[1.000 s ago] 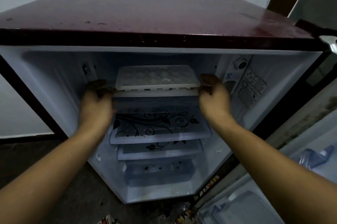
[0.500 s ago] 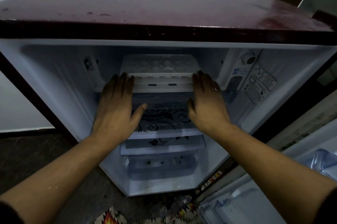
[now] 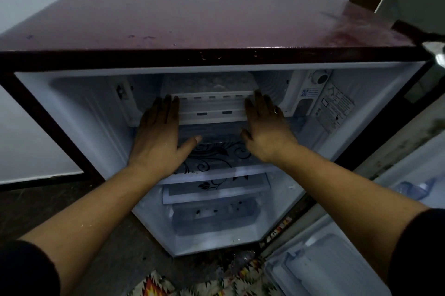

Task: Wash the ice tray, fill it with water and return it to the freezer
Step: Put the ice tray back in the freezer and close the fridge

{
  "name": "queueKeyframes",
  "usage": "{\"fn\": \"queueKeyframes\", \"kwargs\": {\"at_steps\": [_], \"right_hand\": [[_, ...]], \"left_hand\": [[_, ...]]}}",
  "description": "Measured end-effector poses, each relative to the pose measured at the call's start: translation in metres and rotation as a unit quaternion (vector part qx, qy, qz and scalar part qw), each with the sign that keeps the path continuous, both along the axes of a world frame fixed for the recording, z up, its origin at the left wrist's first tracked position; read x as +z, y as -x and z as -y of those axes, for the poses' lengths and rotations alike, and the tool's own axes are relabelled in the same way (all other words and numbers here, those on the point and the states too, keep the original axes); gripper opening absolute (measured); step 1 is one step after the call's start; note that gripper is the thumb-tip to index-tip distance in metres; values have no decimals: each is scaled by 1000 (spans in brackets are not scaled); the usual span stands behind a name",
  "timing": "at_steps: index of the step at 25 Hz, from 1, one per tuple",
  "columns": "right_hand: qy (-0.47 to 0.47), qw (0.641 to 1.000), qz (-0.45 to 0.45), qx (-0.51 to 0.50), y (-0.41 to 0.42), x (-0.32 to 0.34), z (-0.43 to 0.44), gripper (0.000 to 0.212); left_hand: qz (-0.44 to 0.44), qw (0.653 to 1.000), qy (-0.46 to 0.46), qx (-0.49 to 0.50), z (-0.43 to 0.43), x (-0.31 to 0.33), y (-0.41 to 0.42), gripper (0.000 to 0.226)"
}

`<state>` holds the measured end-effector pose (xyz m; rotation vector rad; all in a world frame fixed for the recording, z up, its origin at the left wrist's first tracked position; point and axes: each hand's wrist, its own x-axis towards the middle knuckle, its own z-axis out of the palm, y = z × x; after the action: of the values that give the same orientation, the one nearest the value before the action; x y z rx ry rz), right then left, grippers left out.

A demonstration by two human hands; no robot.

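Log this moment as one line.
step: tray return | ice tray: inside freezer, behind white panel | left hand: flat on panel's left end | right hand: flat on right end | fridge door: open

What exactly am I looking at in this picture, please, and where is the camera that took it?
There is no machine here: a person works with bare hands, and the single camera sits on their head, looking forward and down. In front stands a small fridge with a dark red top, its door open at the right. The ice tray lies deep in the freezer compartment, above a white plastic ledge. The left hand and right hand lie flat, fingers straight, against that ledge's two ends. Neither grips anything.
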<state>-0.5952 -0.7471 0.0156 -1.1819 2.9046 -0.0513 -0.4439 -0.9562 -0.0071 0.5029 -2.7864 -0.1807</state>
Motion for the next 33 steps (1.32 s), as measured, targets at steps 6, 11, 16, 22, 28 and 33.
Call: {"fn": "queueKeyframes", "kwargs": {"at_steps": [6, 11, 16, 22, 28, 33], "right_hand": [[28, 998, 51, -20, -67, 17, -26, 76], [78, 988, 99, -93, -151, 21, -63, 72], [131, 964, 130, -193, -232, 18, -118, 70], [164, 921, 130, -328, -308, 11, -213, 69], [211, 860, 99, -455, -355, 26, -330, 68], [295, 802, 69, -515, -366, 45, -433, 66]], "left_hand": [[7, 998, -27, -59, -38, 19, -37, 97], [26, 988, -90, -126, -88, 26, -95, 95], [56, 971, -117, -203, -132, 23, -146, 99], [90, 936, -136, -313, -209, 10, -174, 95], [74, 896, -132, -417, -308, 41, -173, 91], [40, 878, -95, -468, -391, 72, -158, 91]]}}
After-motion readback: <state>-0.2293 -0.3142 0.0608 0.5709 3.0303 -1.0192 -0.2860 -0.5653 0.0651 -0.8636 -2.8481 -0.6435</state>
